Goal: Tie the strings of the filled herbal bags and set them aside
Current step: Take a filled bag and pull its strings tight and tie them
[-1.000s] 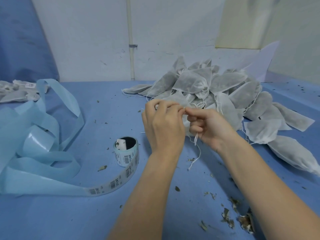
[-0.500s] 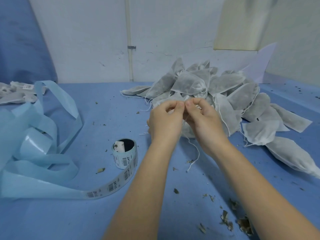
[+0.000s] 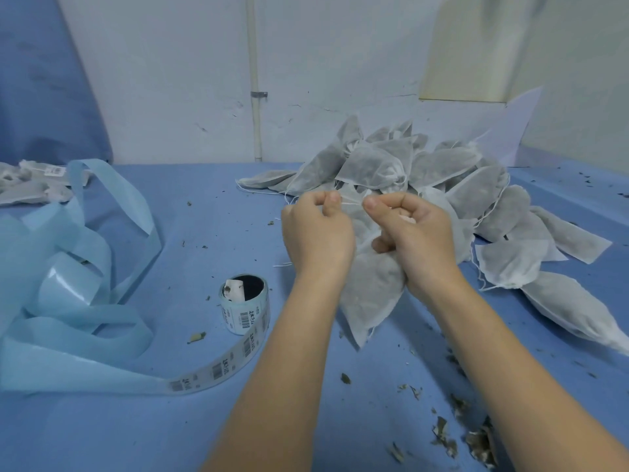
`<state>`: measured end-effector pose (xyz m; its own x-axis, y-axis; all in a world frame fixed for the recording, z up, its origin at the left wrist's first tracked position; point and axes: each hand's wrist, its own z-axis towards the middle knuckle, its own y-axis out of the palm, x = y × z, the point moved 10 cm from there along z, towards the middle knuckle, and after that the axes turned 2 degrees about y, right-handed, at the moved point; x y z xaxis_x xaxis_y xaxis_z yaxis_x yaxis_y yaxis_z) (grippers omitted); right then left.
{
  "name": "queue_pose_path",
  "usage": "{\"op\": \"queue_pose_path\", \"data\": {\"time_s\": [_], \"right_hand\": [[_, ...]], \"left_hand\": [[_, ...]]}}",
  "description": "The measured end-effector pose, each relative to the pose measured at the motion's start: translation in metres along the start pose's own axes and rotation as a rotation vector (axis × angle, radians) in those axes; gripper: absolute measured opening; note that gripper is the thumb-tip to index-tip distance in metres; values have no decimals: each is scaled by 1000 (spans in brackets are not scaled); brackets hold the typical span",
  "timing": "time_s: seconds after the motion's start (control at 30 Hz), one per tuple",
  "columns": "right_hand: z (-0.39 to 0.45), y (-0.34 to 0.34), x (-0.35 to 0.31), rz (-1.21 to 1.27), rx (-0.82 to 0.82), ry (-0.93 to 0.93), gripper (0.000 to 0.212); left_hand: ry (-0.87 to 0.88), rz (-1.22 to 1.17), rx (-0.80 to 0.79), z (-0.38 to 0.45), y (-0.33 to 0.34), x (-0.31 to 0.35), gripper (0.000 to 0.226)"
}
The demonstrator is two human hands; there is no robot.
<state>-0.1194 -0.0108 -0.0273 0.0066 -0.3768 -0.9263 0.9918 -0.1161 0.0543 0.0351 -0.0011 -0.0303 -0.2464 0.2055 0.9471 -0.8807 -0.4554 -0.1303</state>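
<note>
You are holding your left hand and your right hand up side by side over the blue cloth-covered worktop, both fists curled, each one pinching an end of the thin white drawstring that is running taut between your thumbs. The filled grey-white mesh herbal bag is hanging below your hands, its neck tucked under your right palm and its pointed lower corner reaching down toward the worktop near your left forearm. Just behind your hands, the heap of filled grey-white mesh bags is lying against the white wall, spreading out to your right, with loose strings trailing from several of them. To your left, the small roll of white barcode labels is standing on end, its strip uncurling across the worktop toward the loose tangle of pale blue backing ribbon. A few more grey-white bags are sitting at the far left edge, well apart from the heap. Dry brown herb crumbs are lying scattered near your right forearm
</note>
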Motion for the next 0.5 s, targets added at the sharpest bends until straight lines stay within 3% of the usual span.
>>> {"op": "queue_pose_path", "data": {"time_s": [0.23, 0.37, 0.47, 0.5], "right_hand": [[3, -7, -4, -105, 4, -49, 4], [8, -20, 16, 135, 130, 80, 10], [7, -32, 31, 380, 292, 187, 6], [6, -36, 35, 454, 353, 203, 14]], "left_hand": [[-10, -67, 13, 3, -3, -4, 16], [-57, -56, -93, -3, 13, -13, 8], [-250, -12, -166, -9, 22, -36, 45], [-349, -45, -204, -14, 26, -44, 58]]}}
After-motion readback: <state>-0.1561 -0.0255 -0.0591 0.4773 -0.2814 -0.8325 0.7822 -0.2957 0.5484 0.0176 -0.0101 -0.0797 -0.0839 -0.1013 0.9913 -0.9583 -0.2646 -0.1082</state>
